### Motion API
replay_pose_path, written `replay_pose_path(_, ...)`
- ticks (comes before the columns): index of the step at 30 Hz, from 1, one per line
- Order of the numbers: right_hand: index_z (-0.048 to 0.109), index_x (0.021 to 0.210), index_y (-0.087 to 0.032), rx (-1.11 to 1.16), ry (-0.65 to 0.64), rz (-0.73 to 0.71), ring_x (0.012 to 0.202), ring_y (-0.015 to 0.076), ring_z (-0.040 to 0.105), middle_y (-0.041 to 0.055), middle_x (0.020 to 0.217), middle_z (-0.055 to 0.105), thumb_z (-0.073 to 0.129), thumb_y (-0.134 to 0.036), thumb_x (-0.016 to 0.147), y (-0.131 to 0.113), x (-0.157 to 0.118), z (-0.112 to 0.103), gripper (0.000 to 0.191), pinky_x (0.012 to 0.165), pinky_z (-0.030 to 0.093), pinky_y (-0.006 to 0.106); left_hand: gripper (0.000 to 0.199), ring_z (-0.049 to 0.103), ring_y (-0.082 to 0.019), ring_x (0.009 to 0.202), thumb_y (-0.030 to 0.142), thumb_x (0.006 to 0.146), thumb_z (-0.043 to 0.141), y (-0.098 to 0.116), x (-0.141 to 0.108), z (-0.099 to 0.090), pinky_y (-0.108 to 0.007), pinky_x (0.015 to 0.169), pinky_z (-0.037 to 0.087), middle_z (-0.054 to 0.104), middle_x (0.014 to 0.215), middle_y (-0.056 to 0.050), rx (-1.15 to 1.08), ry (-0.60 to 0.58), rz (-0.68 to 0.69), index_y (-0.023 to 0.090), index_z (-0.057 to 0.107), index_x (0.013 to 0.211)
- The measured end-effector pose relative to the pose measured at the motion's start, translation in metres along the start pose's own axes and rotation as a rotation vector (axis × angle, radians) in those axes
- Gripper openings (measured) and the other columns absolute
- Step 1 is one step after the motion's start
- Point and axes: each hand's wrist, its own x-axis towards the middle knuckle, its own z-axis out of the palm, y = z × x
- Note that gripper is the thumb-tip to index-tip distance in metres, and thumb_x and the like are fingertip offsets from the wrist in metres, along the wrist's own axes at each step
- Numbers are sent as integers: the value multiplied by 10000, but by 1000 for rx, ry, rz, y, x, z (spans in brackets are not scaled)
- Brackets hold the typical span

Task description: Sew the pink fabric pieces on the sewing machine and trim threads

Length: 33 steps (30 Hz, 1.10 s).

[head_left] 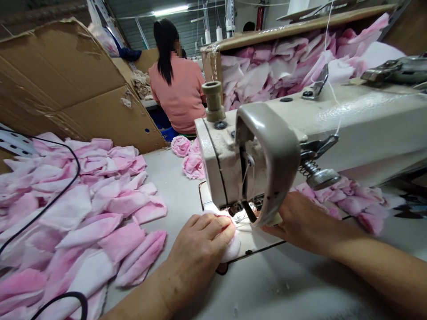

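Note:
My left hand is closed on a pink and white fabric piece, just left of the needle area of a sewing machine. The fabric lies on the machine bed, partly covered by my fingers. My right hand reaches behind the machine head's front guard, beside the needle area. Its fingers are hidden by the guard, so what it holds cannot be seen. White thread runs down to the machine's tension knob.
Pink and white fabric pieces are heaped at left, by a cardboard sheet. Rolled pieces lie behind the machine, more under its arm. A full box stands behind. A person sits ahead, back turned.

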Motion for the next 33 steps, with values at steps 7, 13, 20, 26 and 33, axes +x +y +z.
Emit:
replay_pose_path(7, 656, 711, -191, 29, 42, -17, 677, 185, 608, 31, 684, 640, 555, -168, 858, 6, 1, 1, 180, 627, 402, 270, 267, 616, -209, 1000, 133, 945, 431, 2, -1, -1, -368, 859, 498, 684, 1115, -64, -11, 6, 3, 174, 600, 1149)
replay_pose_path(13, 644, 675, -188, -4, 33, 41, 679, 207, 601, 53, 640, 620, 499, -207, 885, 2, 3, 7, 256, 641, 429, 298, 289, 591, -208, 1019, 177, 971, 386, 3, -6, 4, -370, 881, 449, 679, 1136, -44, -52, 32, -8, 191, 593, 1173)
replay_pose_path(20, 641, 712, -177, -9, -21, 97, 774, 218, 621, 69, 703, 654, 465, -196, 908, -2, 6, 9, 264, 700, 448, 296, 302, 548, -204, 1142, 152, 972, 376, 5, -8, 4, -385, 912, 323, 660, 1178, -50, -86, -14, -51, 215, 570, 1195)
replay_pose_path(26, 652, 791, -179, -3, 13, 84, 762, 215, 628, 67, 732, 664, 476, -194, 897, -2, 5, 9, 206, 692, 463, 291, 331, 560, -211, 1084, 97, 938, 370, 7, -9, 4, -389, 900, 349, 650, 1154, -78, -106, -28, -72, 202, 556, 1191)
replay_pose_path(33, 648, 776, -197, -7, 86, 75, 722, 228, 619, 65, 706, 657, 479, -226, 895, 1, 4, 10, 209, 657, 489, 317, 292, 569, -202, 983, 70, 912, 397, 6, -1, 3, -346, 857, 431, 623, 1085, -95, -110, -24, -78, 185, 582, 1105)
